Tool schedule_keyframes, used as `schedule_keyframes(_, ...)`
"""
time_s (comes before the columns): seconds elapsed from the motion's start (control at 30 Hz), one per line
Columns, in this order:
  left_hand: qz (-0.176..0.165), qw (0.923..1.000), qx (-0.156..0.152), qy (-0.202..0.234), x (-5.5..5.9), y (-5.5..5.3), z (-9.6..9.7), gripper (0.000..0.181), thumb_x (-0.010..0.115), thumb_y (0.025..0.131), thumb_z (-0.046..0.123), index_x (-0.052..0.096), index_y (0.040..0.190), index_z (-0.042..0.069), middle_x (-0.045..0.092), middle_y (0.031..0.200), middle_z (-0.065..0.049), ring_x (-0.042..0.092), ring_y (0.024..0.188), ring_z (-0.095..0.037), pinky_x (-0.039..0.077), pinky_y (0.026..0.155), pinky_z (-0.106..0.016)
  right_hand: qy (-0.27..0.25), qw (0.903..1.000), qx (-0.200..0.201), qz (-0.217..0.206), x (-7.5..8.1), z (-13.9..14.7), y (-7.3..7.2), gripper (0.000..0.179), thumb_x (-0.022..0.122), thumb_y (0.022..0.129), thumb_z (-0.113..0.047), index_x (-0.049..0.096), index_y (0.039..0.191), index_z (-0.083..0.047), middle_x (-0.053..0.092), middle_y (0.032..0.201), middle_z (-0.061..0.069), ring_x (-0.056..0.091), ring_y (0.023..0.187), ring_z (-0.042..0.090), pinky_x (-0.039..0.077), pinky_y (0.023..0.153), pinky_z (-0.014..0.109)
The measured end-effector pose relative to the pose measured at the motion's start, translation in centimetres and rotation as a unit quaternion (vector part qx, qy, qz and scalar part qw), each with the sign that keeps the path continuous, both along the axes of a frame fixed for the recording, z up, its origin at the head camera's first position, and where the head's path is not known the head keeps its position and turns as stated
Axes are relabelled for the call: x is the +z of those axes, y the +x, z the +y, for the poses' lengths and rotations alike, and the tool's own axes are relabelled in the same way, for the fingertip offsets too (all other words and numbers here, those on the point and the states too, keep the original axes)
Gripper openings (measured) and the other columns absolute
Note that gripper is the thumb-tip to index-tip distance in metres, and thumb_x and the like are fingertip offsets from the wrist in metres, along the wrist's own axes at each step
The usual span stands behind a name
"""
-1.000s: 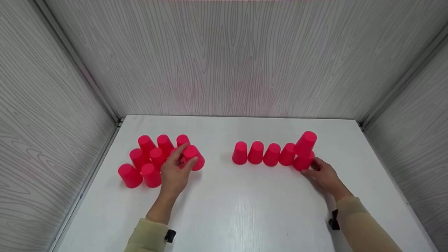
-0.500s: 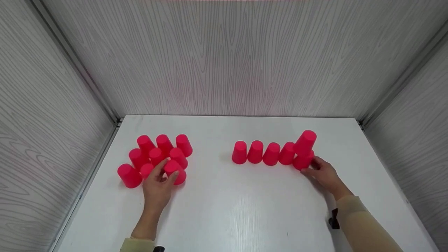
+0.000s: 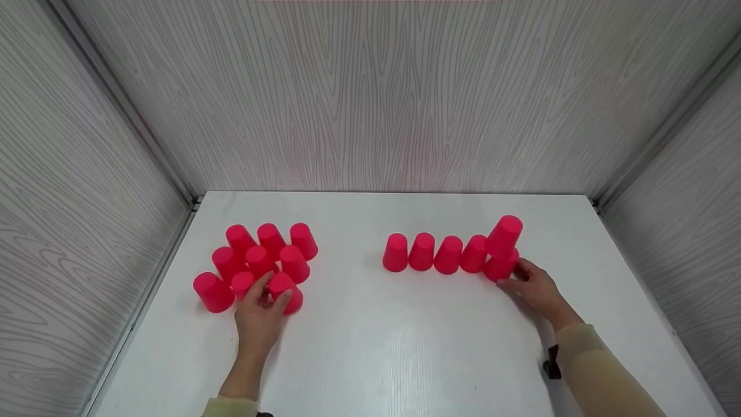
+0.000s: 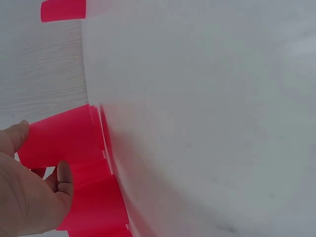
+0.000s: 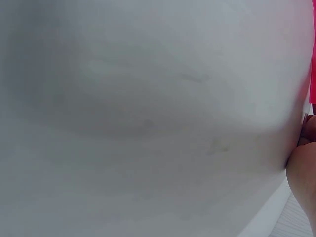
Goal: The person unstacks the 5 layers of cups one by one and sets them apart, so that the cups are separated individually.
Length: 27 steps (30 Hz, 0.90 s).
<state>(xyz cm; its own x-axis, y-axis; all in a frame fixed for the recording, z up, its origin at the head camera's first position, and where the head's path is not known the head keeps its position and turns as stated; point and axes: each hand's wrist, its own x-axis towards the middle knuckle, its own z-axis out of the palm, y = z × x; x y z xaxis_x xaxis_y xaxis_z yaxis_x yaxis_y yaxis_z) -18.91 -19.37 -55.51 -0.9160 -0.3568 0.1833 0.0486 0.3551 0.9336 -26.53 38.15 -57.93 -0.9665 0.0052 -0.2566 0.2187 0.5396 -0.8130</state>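
Note:
My left hand (image 3: 259,315) pinches an upside-down pink plastic cup (image 3: 288,295) between thumb and fingers, at the front right corner of the left cluster. In the left wrist view that held cup (image 4: 64,138) has its rim down near the table. My right hand (image 3: 538,289) grips the bottom cup (image 3: 501,266) at the right end of a row, thumb in front and fingers around its right side. On top of that end cup stands another cup (image 3: 505,234), leaning a little to the right. Only part of the right hand (image 5: 302,168) shows in the right wrist view.
Several more upside-down pink cups (image 3: 214,292) form the left cluster, in rows close together. To the left of the right hand, several cups (image 3: 422,252) stand side by side. The white table (image 3: 376,347) is enclosed by grey wood-grain panels (image 3: 370,98) at back and sides.
My left hand has carried its cup from the cluster's right side leftward and toward me, down to the front row. My right hand and the cups beside it have stayed in place.

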Motion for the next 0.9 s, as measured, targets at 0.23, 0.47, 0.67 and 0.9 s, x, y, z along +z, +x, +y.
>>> schedule_keyframes(0.23,0.005,1.0000,-0.005,-0.007,-0.55,-0.30,-0.15,0.072,0.090,0.085,0.009,0.058,0.150,0.009,0.056,0.147,-0.012,0.055,0.135,-0.032,0.056,0.102,-0.048,-0.005,1.0000,-0.002,-0.005,0.12,0.06,-0.02,0.095,0.082,0.094,-0.043,0.030,0.167,-0.013,0.037,0.165,0.019,0.031,0.153,0.044,0.041,0.118,0.056)
schedule_keyframes(0.47,-0.009,0.9999,-0.007,-0.007,-0.74,-0.29,-0.17,0.072,0.089,0.087,0.009,0.056,0.151,0.009,0.056,0.147,-0.012,0.054,0.136,-0.034,0.056,0.102,-0.050,-0.001,1.0000,0.002,0.009,0.13,-0.04,0.09,0.090,0.080,0.096,-0.042,0.033,0.166,-0.011,0.039,0.164,0.019,0.032,0.153,0.045,0.040,0.119,0.056)
schedule_keyframes(0.67,-0.011,0.9998,0.000,-0.014,-0.58,-0.35,-0.01,0.072,0.089,0.086,0.010,0.057,0.150,0.008,0.058,0.146,-0.013,0.056,0.134,-0.034,0.055,0.103,-0.050,-0.005,0.9998,0.004,0.021,-0.04,0.00,-0.02,0.089,0.080,0.096,-0.041,0.034,0.165,-0.009,0.039,0.164,0.020,0.033,0.153,0.045,0.041,0.119,0.055)
schedule_keyframes(0.9,-0.008,0.9999,-0.002,-0.012,-0.63,-0.34,0.01,0.072,0.089,0.087,0.009,0.057,0.151,0.008,0.058,0.147,-0.012,0.055,0.135,-0.034,0.055,0.104,-0.050,-0.007,0.9998,0.004,0.020,-0.08,-0.01,0.05,0.089,0.080,0.096,-0.041,0.034,0.166,-0.009,0.039,0.164,0.020,0.032,0.153,0.044,0.040,0.119,0.056)
